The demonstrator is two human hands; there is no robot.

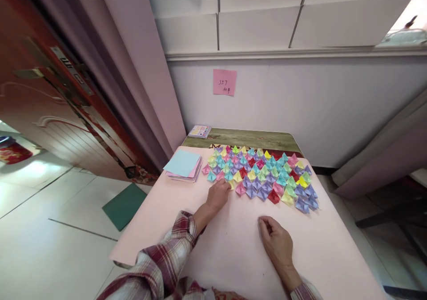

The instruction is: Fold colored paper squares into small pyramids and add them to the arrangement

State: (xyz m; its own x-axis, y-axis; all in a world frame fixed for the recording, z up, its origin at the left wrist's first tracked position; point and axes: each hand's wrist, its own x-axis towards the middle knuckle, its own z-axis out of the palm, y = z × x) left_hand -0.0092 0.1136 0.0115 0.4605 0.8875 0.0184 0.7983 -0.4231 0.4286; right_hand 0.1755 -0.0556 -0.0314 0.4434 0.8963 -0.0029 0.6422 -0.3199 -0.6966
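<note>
My left hand (218,195) reaches to the front left edge of a group of small folded paper pieces. Its fingertips are closed on a pale yellow origami piece (232,184), partly hidden by the fingers. Rows of similar origami pieces (256,186) in purple, blue, green, yellow, pink and red cover the far part of the table. A pink piece (240,189) sits just right of my left fingers. My right hand (276,242) rests on the pink tabletop (233,246), fingers curled in and thumb against them, with nothing visible in it.
At the left of the table lies a stack of square coloured paper (182,164), light blue on top. Behind it is a small printed packet (200,131). A pink note (224,82) is stuck to the wall. A green sheet (124,206) lies on the floor beside the table.
</note>
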